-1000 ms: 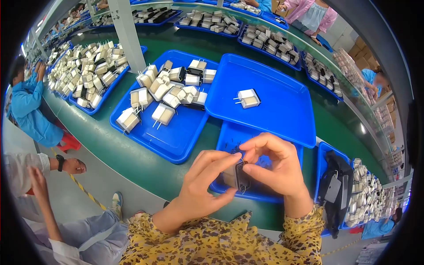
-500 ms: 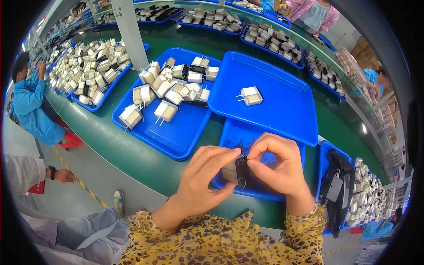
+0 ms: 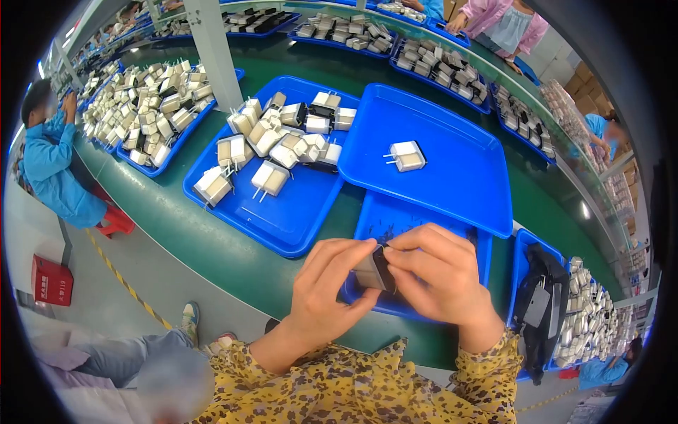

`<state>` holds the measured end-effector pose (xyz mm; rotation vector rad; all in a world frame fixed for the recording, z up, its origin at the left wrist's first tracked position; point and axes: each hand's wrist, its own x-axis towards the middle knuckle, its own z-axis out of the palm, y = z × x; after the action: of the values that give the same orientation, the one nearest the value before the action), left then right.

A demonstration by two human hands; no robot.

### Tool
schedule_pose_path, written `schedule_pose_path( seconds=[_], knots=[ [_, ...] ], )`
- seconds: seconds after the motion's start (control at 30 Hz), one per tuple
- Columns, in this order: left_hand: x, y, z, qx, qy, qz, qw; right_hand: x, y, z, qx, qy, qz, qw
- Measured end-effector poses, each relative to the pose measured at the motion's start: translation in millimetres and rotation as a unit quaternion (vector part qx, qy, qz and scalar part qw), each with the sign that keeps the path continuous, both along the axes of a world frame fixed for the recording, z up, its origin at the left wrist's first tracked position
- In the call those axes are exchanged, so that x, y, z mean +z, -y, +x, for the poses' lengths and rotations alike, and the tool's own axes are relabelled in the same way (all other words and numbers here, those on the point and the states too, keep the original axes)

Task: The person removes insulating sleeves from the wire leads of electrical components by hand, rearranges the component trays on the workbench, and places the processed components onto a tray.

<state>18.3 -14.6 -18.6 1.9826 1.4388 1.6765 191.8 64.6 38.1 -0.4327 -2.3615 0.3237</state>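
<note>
While your left hand (image 3: 321,286) grips the pale block (image 3: 368,274) between thumb and fingers, your right hand (image 3: 446,279) is closed in a pinch at its dark end. The block is boxy, cream along its side, with a black end facing your right hand; your fingertips hide part of that end. You have it tilted over the lower tray (image 3: 484,258), near that tray's left side. Just beyond your knuckles, the upper tray (image 3: 459,194) overlaps the lower one, its blue floor surrounding a single white block (image 3: 407,157). On your left, the loaded tray (image 3: 282,220) has blue floor at its near end, and green bench (image 3: 335,237) shows between it and the lower tray.
</note>
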Motion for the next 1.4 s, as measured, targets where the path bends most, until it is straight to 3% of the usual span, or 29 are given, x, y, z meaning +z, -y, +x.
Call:
schedule_pose_path(
  seconds=[0.13, 0.2, 0.37, 0.47, 0.53, 0.6, 0.67, 0.73, 0.8, 0.83, 0.9, 1.0, 1.2, 1.4],
  knots=[
    [-5, -2, -8, 0.018, 0.031, -0.008, 0.999, 4, -3, 1, 0.02, 0.034, -0.038, 0.998],
    [-3, -4, -13, 0.033, 0.019, 0.003, 0.999, 8, -1, 3, 0.018, -0.023, -0.225, 0.974],
    [-7, -2, -13, 0.05, -0.019, 0.036, 0.998, -10, 11, -6, -0.048, 0.002, -0.28, 0.959],
    [-6, 5, -16, -0.016, 0.068, -0.035, 0.997, -3, 2, 2, -0.02, -0.015, -0.244, 0.969],
    [-1, 3, -23, -0.21, 0.312, -0.124, 0.918, 6, -2, 4, -0.002, -0.021, -0.225, 0.974],
    [-5, 2, -31, -0.272, 0.278, -0.194, 0.901, 9, -6, 6, 0.075, 0.013, -0.16, 0.984],
    [-23, 1, -29, -0.349, 0.324, -0.222, 0.851, 6, -4, 5, 0.068, 0.002, -0.175, 0.982],
    [-23, 0, -23, -0.352, 0.324, -0.202, 0.855, 2, -3, 3, 0.062, -0.007, -0.189, 0.98],
    [-21, 0, -19, -0.3, 0.309, -0.14, 0.892, -3, -2, 2, 0.047, -0.099, -0.337, 0.935],
    [-19, -1, -18, -0.299, 0.31, -0.14, 0.892, 0, -2, 2, 0.035, -0.108, -0.35, 0.93],
    [-15, -3, -17, -0.211, 0.148, -0.068, 0.964, 5, -1, 5, 0.003, -0.079, -0.353, 0.932],
    [-12, -5, -15, -0.153, 0.097, -0.016, 0.983, 4, -1, 7, -0.028, -0.053, -0.337, 0.94],
    [-9, -5, -11, -0.135, 0.04, -0.007, 0.99, 6, 0, 6, -0.01, -0.03, -0.27, 0.962],
    [-9, -3, -12, -0.121, 0.073, -0.026, 0.99, 4, -1, 3, -0.003, -0.034, -0.279, 0.96]
  ],
)
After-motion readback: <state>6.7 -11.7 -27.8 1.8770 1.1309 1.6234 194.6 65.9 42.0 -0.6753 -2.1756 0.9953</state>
